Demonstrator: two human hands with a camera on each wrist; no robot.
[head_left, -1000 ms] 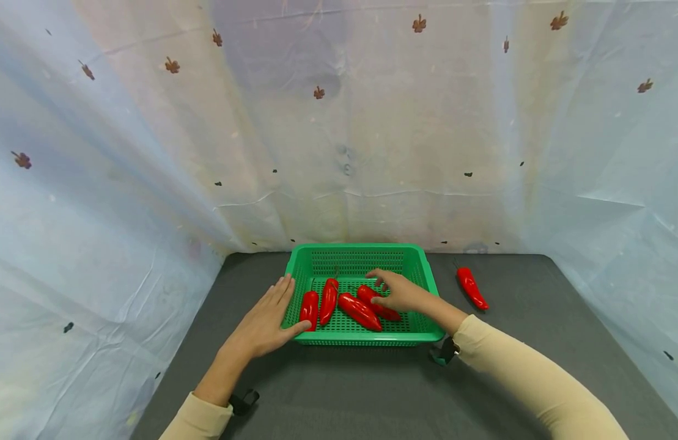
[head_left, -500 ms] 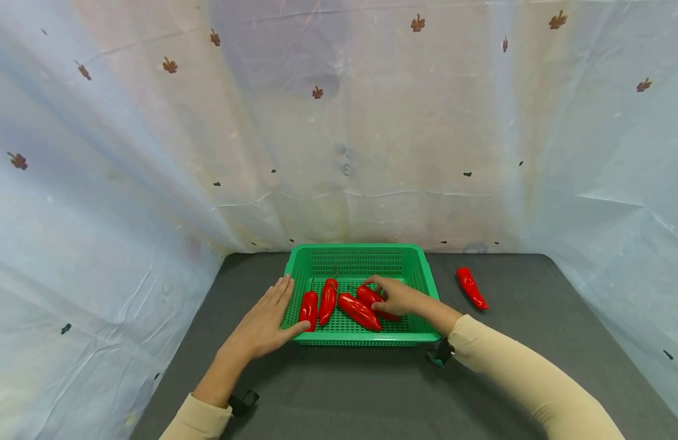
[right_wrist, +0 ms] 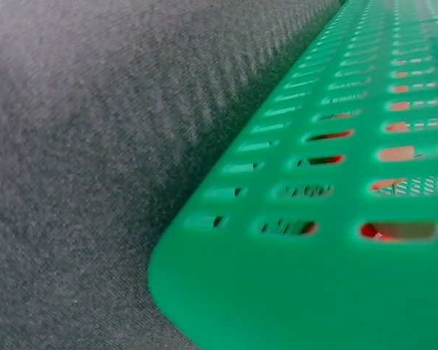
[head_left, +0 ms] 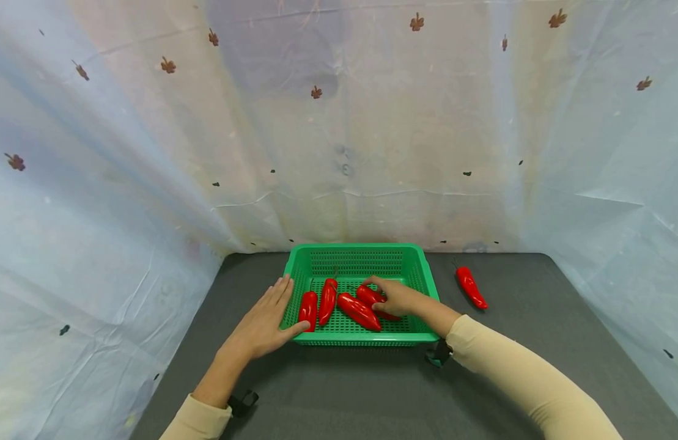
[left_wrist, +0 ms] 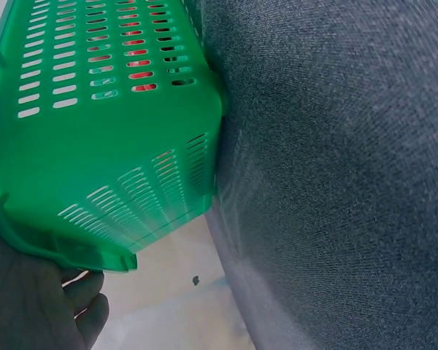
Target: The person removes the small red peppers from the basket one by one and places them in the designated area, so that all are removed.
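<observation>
A green plastic basket [head_left: 366, 337] with slotted walls stands on the dark table, and several glossy red chili peppers lie inside. My left hand [head_left: 261, 324] rests with straight fingers along the basket's left rim, its thumb over the front corner near the leftmost chili pepper [head_left: 308, 308]. In the left wrist view, part of the left hand [left_wrist: 47, 310] shows beside the rim. My right hand [head_left: 396, 297] reaches into the basket, thumb and fingers curled round the rightmost chili pepper [head_left: 367, 294] there. The basket wall [right_wrist: 292, 292] hides this grip in the right wrist view.
Another red chili pepper [head_left: 471, 287] lies on the dark table [head_left: 350, 391], right of the basket. Pale plastic sheeting [head_left: 344, 153] hangs behind the table and along both sides.
My right hand has lowered slightly leftward, and its fingers have closed round the rightmost chili pepper in the basket. The left hand and the basket stay in place.
</observation>
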